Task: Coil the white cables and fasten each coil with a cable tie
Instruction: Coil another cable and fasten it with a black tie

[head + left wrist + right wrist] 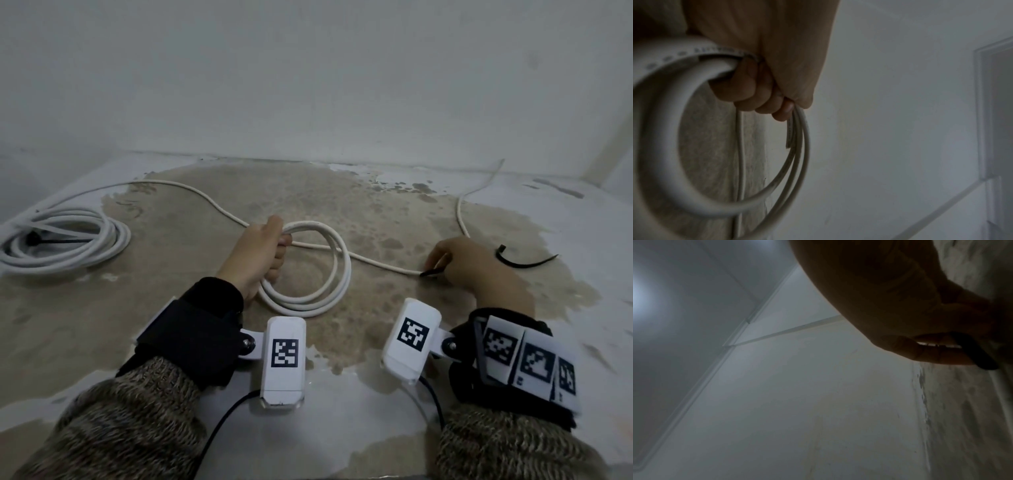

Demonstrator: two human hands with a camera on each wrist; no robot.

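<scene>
My left hand [274, 251] grips a small coil of white cable [310, 301] at its left side, held over the worn table [394, 325]. In the left wrist view the fingers [756, 95] curl round several turns of the coil [659, 146], and a cut cable end shows below them. The cable's free length [380, 262] runs right, passes under my right hand [440, 265], then trails to the back right. My right hand pinches a black cable tie [432, 272] between thumb and finger against the table; the right wrist view shows the same tie [980, 356].
A finished, larger white coil [68, 246] with a black tie around it lies at the far left. A second loose black cable tie [524, 262] lies right of my right hand. A white wall [308, 85] closes the table's far side.
</scene>
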